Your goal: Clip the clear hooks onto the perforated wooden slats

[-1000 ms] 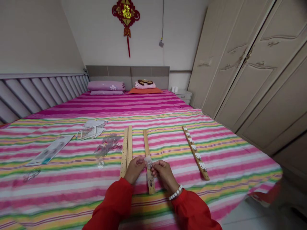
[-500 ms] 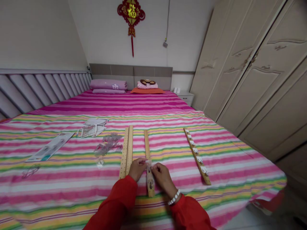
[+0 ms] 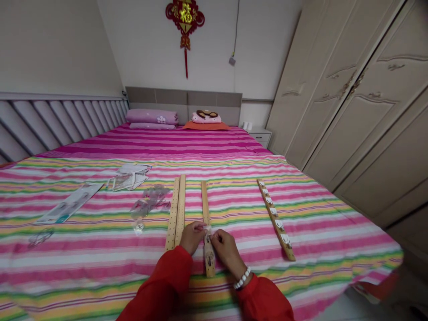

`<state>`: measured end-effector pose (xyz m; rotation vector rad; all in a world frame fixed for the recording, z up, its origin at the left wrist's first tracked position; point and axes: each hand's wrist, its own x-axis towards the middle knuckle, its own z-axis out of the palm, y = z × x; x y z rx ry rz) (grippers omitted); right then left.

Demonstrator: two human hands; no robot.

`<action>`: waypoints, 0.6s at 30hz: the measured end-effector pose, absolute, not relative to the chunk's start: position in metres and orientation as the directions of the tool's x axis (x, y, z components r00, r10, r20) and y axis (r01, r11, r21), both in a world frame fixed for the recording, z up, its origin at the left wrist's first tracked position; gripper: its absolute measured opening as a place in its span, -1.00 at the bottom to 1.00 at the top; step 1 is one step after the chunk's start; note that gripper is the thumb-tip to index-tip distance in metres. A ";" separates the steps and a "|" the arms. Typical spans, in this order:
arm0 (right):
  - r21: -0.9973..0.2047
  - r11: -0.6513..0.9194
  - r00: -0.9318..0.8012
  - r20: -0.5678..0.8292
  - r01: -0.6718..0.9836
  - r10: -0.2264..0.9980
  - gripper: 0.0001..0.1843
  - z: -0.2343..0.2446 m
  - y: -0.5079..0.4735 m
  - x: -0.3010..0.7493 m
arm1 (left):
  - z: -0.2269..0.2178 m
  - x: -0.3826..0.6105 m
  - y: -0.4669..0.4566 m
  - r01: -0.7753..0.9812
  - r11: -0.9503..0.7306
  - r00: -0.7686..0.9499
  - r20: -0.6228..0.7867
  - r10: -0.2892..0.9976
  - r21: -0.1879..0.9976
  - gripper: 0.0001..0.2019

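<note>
Hands | left hand point(image 3: 191, 236) and right hand point(image 3: 226, 248) both pinched closed on small clear hook point(image 3: 207, 229) | over wooden strip point(image 3: 206, 223)

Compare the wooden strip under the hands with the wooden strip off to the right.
The middle strip lies nearly straight away from the person; the right strip slants. The middle strip is mostly bare, with one hook near its close end, while the right strip carries a row of white hooks. Both hands, left hand and right hand, meet at the middle strip; the right strip lies untouched. Both are light wood on the striped bedspread.

wall ornament point(image 3: 185, 15) | red knot hanging | gold character 福 (blurred, likely) | no other readable text
</note>
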<state>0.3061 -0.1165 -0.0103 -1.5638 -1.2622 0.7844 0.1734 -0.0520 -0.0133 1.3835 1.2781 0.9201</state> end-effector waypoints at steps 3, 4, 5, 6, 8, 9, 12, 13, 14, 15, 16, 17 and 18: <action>-0.928 -0.040 0.264 0.063 0.370 0.962 -0.74 -0.010 -0.116 0.306 | -0.013 0.175 -0.053 0.223 0.059 0.140 -0.091 0.986 0.973 -0.78; -0.926 -0.047 0.264 0.058 0.374 0.963 -0.74 -0.011 -0.115 0.305 | -0.014 0.175 -0.053 0.224 0.062 0.132 -0.094 0.987 0.973 -0.78; -0.925 -0.052 0.264 0.053 0.376 0.963 -0.73 -0.011 -0.115 0.305 | -0.014 0.175 -0.053 0.225 0.066 0.125 -0.097 0.987 0.972 -0.78; -0.925 -0.055 0.264 0.049 0.376 0.963 -0.73 -0.012 -0.114 0.305 | -0.015 0.175 -0.053 0.227 0.071 0.120 -0.100 0.988 0.971 -0.77; -0.929 -0.059 0.265 0.043 0.365 0.963 -0.73 -0.013 -0.113 0.305 | -0.015 0.176 -0.052 0.231 0.083 0.111 -0.110 0.988 0.969 -0.76; -0.934 -0.061 0.265 0.037 0.353 0.963 -0.74 -0.013 -0.114 0.305 | -0.015 0.176 -0.051 0.230 0.090 0.107 -0.118 0.987 0.969 -0.76; -0.952 -0.039 0.288 0.052 0.302 0.956 -0.86 -0.013 -0.119 0.305 | -0.012 0.178 -0.050 0.233 0.110 0.100 -0.136 0.986 0.966 -0.80; -0.955 -0.004 0.304 0.090 0.298 0.948 -0.88 -0.013 -0.123 0.306 | -0.012 0.178 -0.049 0.238 0.112 0.098 -0.138 0.986 0.965 -0.82; -0.950 0.044 0.311 0.145 0.308 0.939 -0.86 -0.013 -0.128 0.306 | -0.011 0.179 -0.049 0.245 0.111 0.097 -0.138 0.986 0.963 -0.83; -0.938 0.101 0.304 0.207 0.332 0.930 -0.83 -0.013 -0.134 0.307 | -0.010 0.179 -0.049 0.253 0.109 0.095 -0.137 0.986 0.961 -0.85; -0.920 0.155 0.279 0.265 0.361 0.923 -0.80 -0.012 -0.140 0.308 | -0.010 0.179 -0.049 0.261 0.103 0.095 -0.132 0.987 0.960 -0.86; -0.899 0.201 0.241 0.310 0.389 0.920 -0.78 -0.012 -0.146 0.308 | -0.010 0.180 -0.049 0.269 0.094 0.100 -0.125 0.987 0.959 -0.87; -0.879 0.235 0.195 0.339 0.415 0.920 -0.76 -0.012 -0.152 0.309 | -0.010 0.180 -0.049 0.276 0.083 0.110 -0.117 0.987 0.958 -0.88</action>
